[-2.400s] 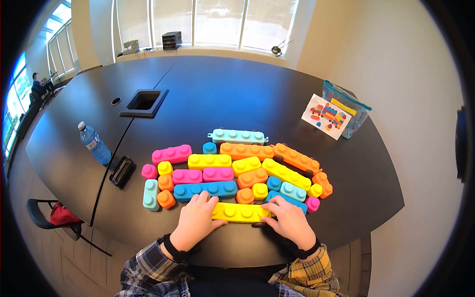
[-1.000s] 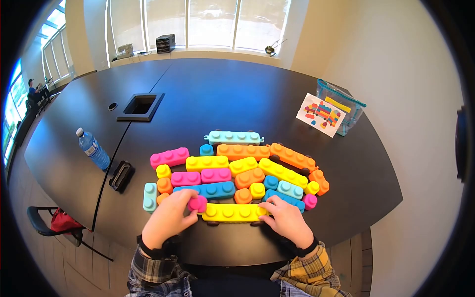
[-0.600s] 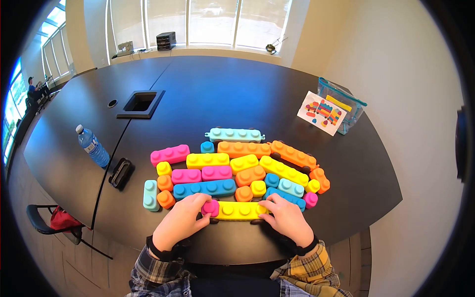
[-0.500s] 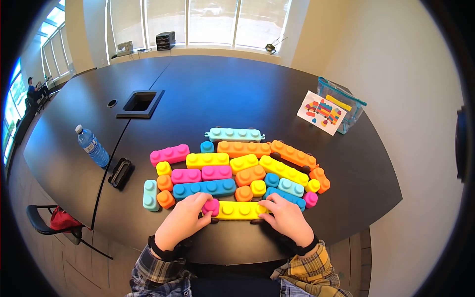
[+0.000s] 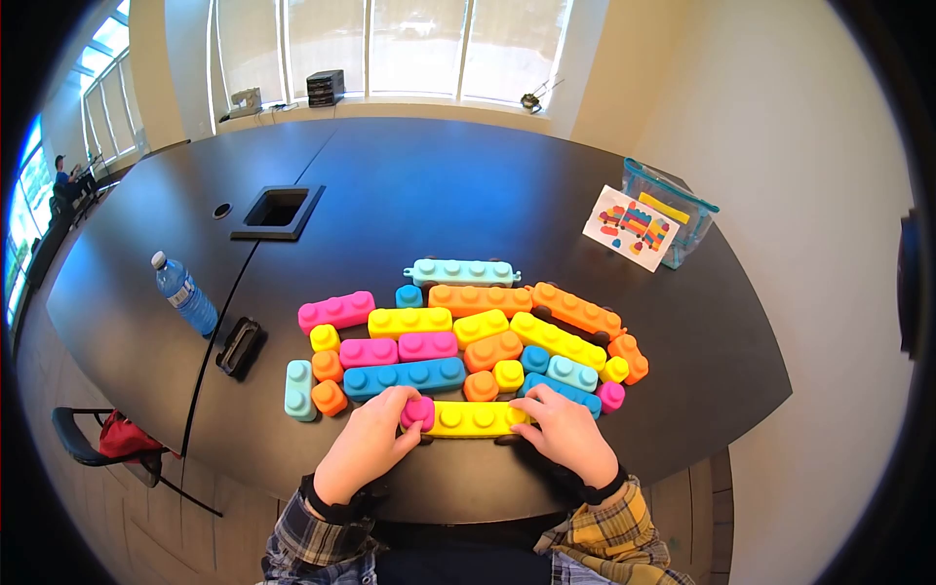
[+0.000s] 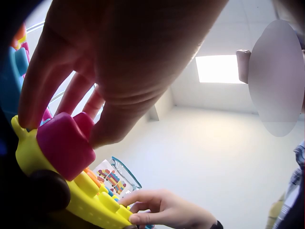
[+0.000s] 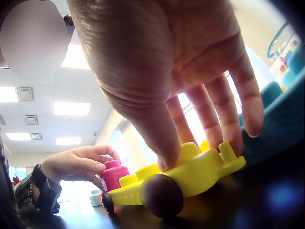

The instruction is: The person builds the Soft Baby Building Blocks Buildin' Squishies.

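A long yellow wheeled block base (image 5: 466, 418) with studs and dark wheels stands on the table's near side. My left hand (image 5: 369, 441) pinches a small pink one-stud block (image 5: 417, 413) between thumb and fingers. In the left wrist view that pink block (image 6: 66, 145) sits on the left end of the yellow base (image 6: 95, 204), beside its end hook. At the other end, my right hand (image 5: 570, 437) grips the base with thumb and fingers. The right wrist view shows the thumb against the near side of the yellow base (image 7: 200, 174), above a dark wheel (image 7: 163, 195).
Beyond the hands lie several loose blocks, among them a long blue block (image 5: 405, 377) and orange wheeled bases (image 5: 478, 297). A picture card (image 5: 632, 228) leans on a clear zip bag (image 5: 682, 210). At left stand a water bottle (image 5: 185, 292) and a black case (image 5: 241, 348).
The small pink block has moved from the group's left side onto the yellow base's left end, carried by my left hand. My right hand keeps its place on the base.
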A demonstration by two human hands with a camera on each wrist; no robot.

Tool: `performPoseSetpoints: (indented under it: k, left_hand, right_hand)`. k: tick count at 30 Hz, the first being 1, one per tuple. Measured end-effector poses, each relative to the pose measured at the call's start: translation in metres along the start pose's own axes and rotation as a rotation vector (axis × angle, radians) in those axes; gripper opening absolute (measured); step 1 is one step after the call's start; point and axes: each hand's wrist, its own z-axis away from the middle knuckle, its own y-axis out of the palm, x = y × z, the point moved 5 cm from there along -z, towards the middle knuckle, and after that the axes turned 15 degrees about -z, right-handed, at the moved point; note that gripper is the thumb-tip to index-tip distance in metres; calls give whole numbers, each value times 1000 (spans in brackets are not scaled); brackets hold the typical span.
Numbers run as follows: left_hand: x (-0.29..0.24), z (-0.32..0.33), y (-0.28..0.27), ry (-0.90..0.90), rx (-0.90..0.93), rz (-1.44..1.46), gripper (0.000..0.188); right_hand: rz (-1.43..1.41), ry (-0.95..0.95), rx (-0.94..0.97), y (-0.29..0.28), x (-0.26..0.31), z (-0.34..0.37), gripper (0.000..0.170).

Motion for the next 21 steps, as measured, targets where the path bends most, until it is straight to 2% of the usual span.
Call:
performPoseSetpoints:
  k: [4, 6, 8, 10, 11, 12, 15, 17, 18, 21]
  left_hand:
    - [1, -2, -1, 27, 14, 2, 42]
    - [-3, -1, -11, 60, 39, -123, 46]
    - [-4, -1, -39, 139, -61, -193, 48]
    - [2, -9, -80, -77, -68, -166, 45]
    - [11, -18, -97, -31, -154, -244, 43]
    - [23, -28, -113, 15, -240, -322, 42]
    - [93, -65, -123, -23, -230, -428, 41]
    - [143, -82, -111, -28, -118, -509, 39]
    - [158, -86, -106, -34, -121, -511, 39]
    - [191, -94, -87, -71, 89, -542, 40]
  right_hand:
    - [-23, 34, 2, -2, 1, 1, 30]
    - [-15, 48, -2, -1, -2, 2, 31]
    - [-31, 46, 12, -3, -1, 1, 31]
    - [-27, 49, 14, -3, -2, 1, 31]
    - [-22, 53, 17, -2, -2, 1, 30]
    - [-26, 53, 19, -3, -2, 1, 30]
    - [-31, 38, 12, -4, 0, 2, 30]
    - [-38, 22, -2, -2, -3, 1, 30]
    - [-39, 16, 1, -2, -3, 1, 30]
    - [-17, 20, 13, -2, -1, 0, 28]
